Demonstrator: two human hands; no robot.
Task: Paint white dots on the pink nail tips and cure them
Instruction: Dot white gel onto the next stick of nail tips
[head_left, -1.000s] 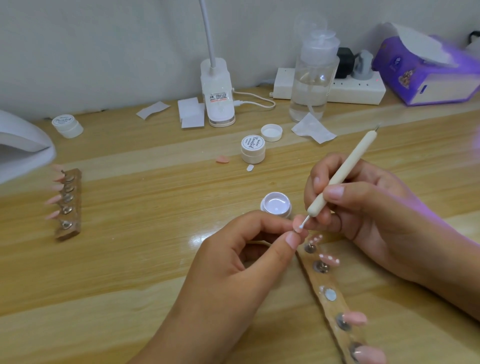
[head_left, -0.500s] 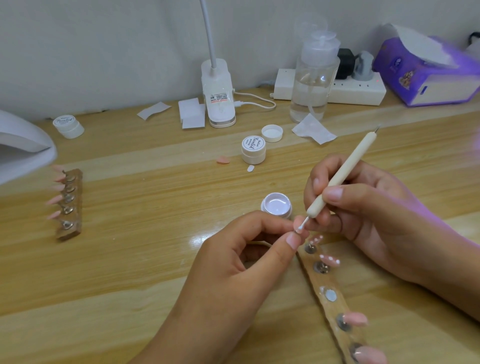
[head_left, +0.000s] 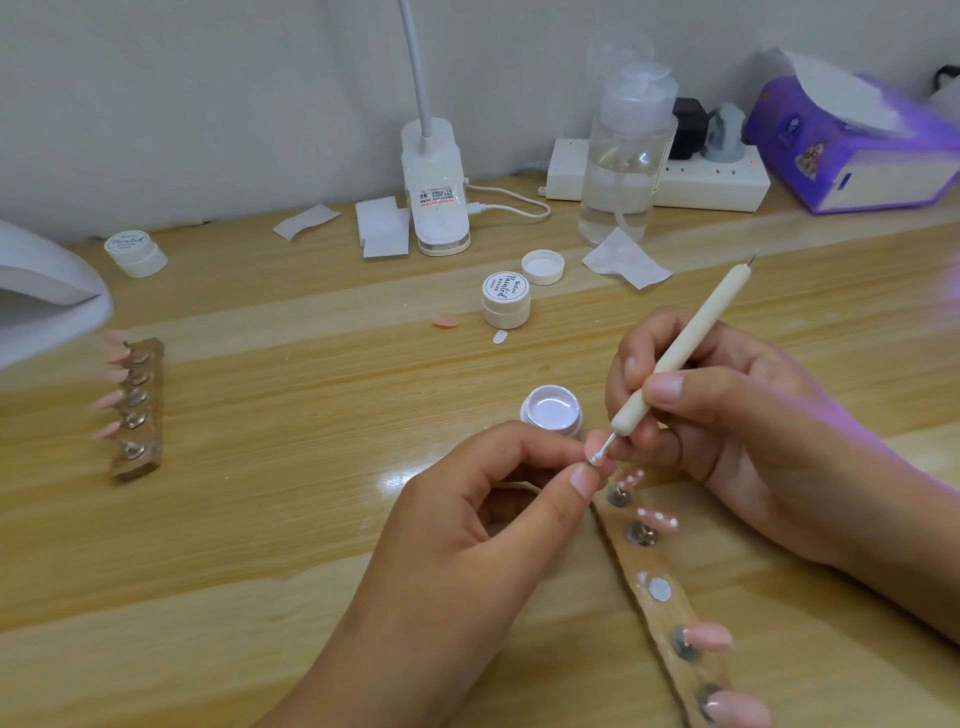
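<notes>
A: What colour is the nail tip (head_left: 595, 451) being worked on?
B: Pink, with a white bead where the cream dotting tool (head_left: 685, 348) meets it.
A: And the holder strip (head_left: 644, 566) at five o'clock?
B: Brown, studded with silver discs. Its two dotted tips (head_left: 658, 519) are pink with white spots; the plain tips (head_left: 709, 636) nearer six o'clock are solid pink.
A: The open pot (head_left: 553, 413)?
B: White, its contents pale lilac-white.
A: Elsewhere?
B: The table (head_left: 260, 493) is light wood with paler bands, the tissue box (head_left: 841, 171) at two o'clock purple, the closed jar (head_left: 505, 301) white with black script, the second strip (head_left: 154, 415) at nine o'clock brown with pink tips.
</notes>
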